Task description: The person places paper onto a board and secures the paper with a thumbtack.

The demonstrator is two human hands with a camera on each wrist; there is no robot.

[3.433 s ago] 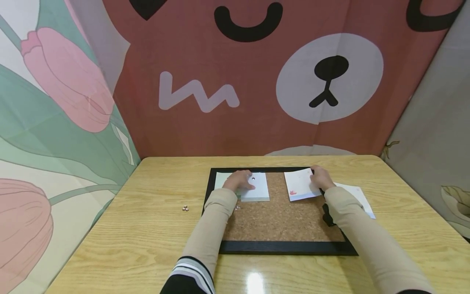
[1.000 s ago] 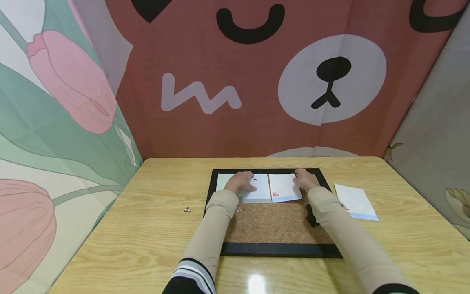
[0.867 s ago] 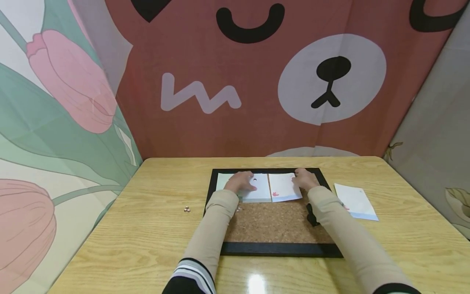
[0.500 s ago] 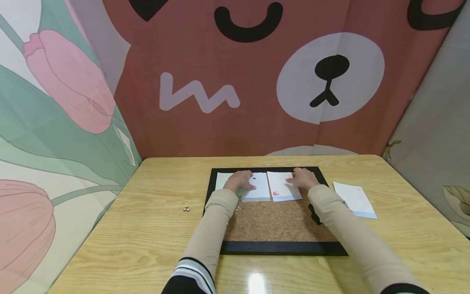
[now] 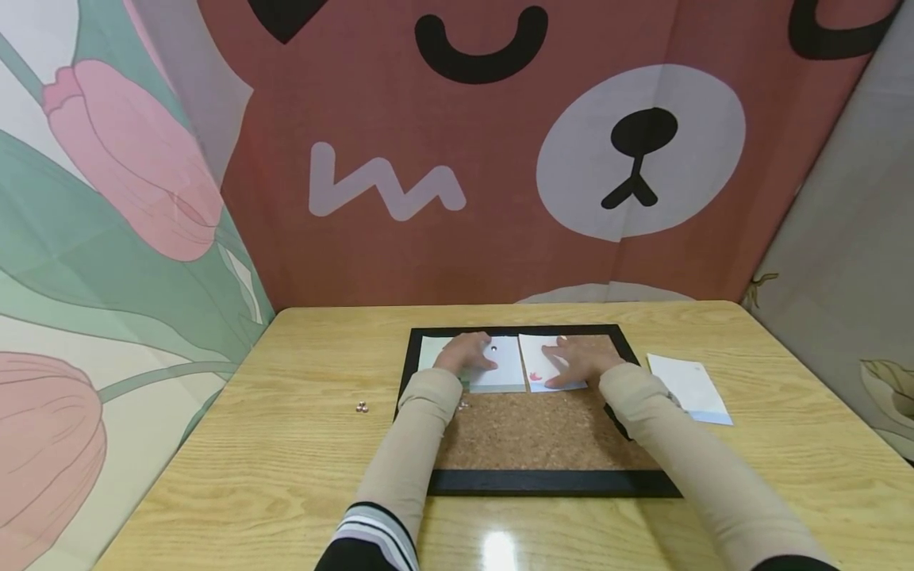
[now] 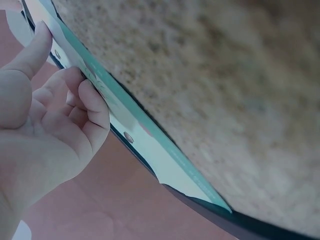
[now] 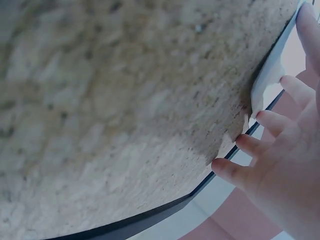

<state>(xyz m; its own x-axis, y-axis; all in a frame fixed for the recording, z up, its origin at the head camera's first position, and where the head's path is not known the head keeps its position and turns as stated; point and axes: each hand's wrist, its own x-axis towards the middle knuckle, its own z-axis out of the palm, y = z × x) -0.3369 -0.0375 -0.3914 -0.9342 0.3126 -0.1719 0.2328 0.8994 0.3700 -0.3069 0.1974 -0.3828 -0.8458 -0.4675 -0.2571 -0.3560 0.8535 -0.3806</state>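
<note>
A black-framed cork board [image 5: 543,436] lies on the table with three paper sheets along its far edge. My left hand [image 5: 466,354] rests across the pale green sheet [image 5: 431,349] and the white sheet [image 5: 510,369]. In the left wrist view its thumb touches the paper and the other fingers are loosely curled. One round metal thumbtack [image 6: 128,137] sits in the green sheet, another thumbtack [image 6: 56,53] in the white one. My right hand [image 5: 581,361] spreads its fingers on the sheet with a pink print [image 5: 531,357], partly covering it; some fingertips touch bare cork.
Another sheet [image 5: 689,388] lies on the table right of the board, beside the right sleeve. Several copper-coloured tacks [image 5: 362,407] are clustered on the table at left. Small shiny bits [image 5: 462,404] lie on the cork near the left wrist.
My right hand carried the pink-printed sheet leftward to beside the white sheet, then loosened from its right edge and slid left onto it, fingers spread. My left hand stayed in place.
</note>
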